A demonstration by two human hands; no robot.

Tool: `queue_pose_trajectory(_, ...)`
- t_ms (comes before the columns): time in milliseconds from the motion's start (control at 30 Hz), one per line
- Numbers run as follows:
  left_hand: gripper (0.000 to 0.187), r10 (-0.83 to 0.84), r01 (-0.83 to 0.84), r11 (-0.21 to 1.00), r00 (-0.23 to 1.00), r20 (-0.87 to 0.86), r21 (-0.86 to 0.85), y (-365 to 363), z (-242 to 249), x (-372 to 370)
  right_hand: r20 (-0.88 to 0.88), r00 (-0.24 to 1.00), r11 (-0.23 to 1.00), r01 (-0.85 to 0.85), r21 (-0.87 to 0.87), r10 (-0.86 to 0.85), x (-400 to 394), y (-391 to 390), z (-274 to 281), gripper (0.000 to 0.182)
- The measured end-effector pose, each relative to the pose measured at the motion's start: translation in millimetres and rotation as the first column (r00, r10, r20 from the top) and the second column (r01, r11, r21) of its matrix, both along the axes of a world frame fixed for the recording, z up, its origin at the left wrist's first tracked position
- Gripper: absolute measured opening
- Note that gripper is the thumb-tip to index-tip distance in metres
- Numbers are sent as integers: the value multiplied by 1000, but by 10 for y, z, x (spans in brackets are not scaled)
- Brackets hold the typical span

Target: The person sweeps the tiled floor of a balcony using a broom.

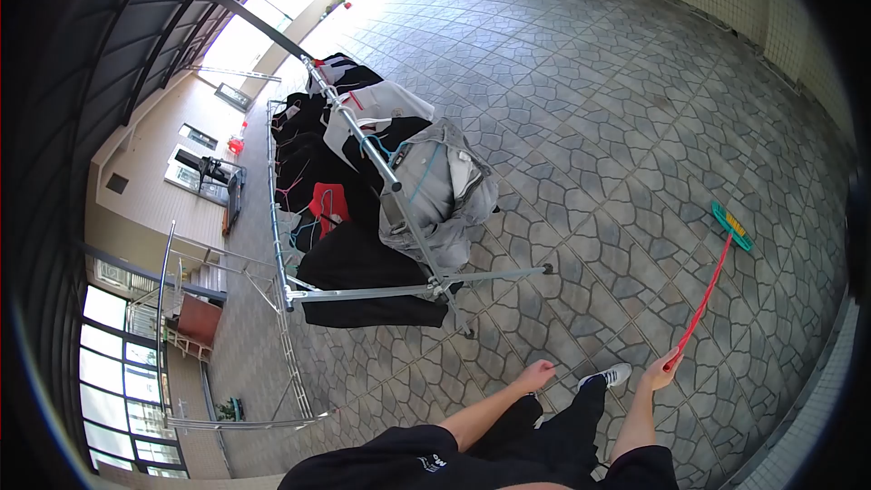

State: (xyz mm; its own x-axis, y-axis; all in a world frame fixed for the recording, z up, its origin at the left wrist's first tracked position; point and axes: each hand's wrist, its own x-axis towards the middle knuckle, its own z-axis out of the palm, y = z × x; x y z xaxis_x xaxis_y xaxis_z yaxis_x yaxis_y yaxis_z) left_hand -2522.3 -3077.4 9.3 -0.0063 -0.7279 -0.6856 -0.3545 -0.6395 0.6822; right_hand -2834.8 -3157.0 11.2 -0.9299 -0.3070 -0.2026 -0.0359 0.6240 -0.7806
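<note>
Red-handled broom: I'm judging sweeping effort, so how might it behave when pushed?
Probably light: its red handle looks thin. The right hand grips far from the green head, so that end may feel heavy. The jointed floor could snag it.

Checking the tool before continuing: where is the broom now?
The broom is on the right in the head view, held in the right hand by its red handle, its green brush well right of the clothes rack.

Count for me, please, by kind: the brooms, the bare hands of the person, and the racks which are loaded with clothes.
Broom: 1
Left hand and right hand: 2
Rack loaded with clothes: 1
Total: 4
</note>
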Motion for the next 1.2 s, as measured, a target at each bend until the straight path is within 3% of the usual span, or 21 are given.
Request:
queue_pose_trajectory(133,36,-262,235,952,957,-122,-196,-416,758,-544,-37,999,1000,5,-29,-6,139,77,-122,68)
queue_pose_trajectory(300,35,-335,276,914,928,-167,-298,-223,912,-277,-52,999,997,10,-81,-14,398,396,-67,62)
queue_pose_trajectory(367,37,-330,304,914,942,-57,-270,32,637,110,-61,998,998,3,-55,-6,490,570,-33,60)
queue_pose_trajectory(467,43,-126,126,984,992,7,-125,645,123,988,-95,995,1000,-9,-17,7,623,927,-151,57)
queue_pose_trajectory(500,47,-111,135,983,977,182,-125,930,-367,1379,-94,996,1000,0,14,1,642,1035,-192,56)
queue_pose_trajectory(533,45,-33,31,999,944,327,11,1098,-207,1621,-100,995,1000,-20,20,21,650,1148,-216,56)
queue_pose_trajectory(567,37,0,-22,998,944,330,63,1325,-393,1965,-105,993,998,-48,29,50,676,1302,-224,55)
queue_pose_trajectory(600,30,140,-161,987,902,408,17,1587,-440,2214,-112,992,997,-61,47,66,678,1447,-236,55)
queue_pose_trajectory(633,29,208,-226,974,903,376,4,1815,-460,2476,-117,990,995,-70,66,78,694,1572,-235,55)
queue_pose_trajectory(667,30,-126,55,986,869,478,160,1909,-437,2747,-96,988,991,-113,70,119,717,1697,-138,56)
queue_pose_trajectory(733,30,-14,81,993,791,611,-83,2299,-368,3018,-104,980,986,-168,15,169,792,1926,-68,59)
queue_pose_trajectory(800,31,-115,346,920,685,720,-182,2637,-496,3312,-162,968,977,-206,-63,194,858,2057,-67,62)
queue_pose_trajectory(833,31,-89,327,924,692,716,-201,2768,-515,3297,-165,965,975,-216,-49,205,901,1999,-38,63)
queue_pose_trajectory(867,30,141,14,973,756,639,-230,2888,-550,3253,-164,963,975,-221,-28,214,938,1943,-10,63)
queue_pose_trajectory(900,29,371,-297,929,745,554,-223,2958,-576,3191,-162,962,975,-223,2,220,990,1875,39,64)
queue_pose_trajectory(933,29,387,-309,922,746,541,-233,2987,-569,3074,-159,961,974,-224,34,227,1037,1815,70,65)
queue_pose_trajectory(1000,29,563,-633,774,700,438,18,3050,-549,2792,-144,960,968,-228,103,242,1144,1657,118,66)
queue_pose_trajectory(1033,29,581,-663,744,704,409,85,3094,-610,2658,-138,959,964,-230,131,247,1182,1597,158,67)
queue_pose_trajectory(1067,30,524,-591,802,767,370,89,3130,-663,2536,-127,960,960,-230,159,251,1253,1526,187,68)
queue_pose_trajectory(1133,31,351,-363,931,887,300,-14,3217,-765,2347,-111,962,959,-228,167,248,1404,1387,262,70)
queue_pose_trajectory(1200,32,252,-223,965,931,264,-137,3254,-785,2281,-112,966,968,-219,121,233,1557,1230,252,71)
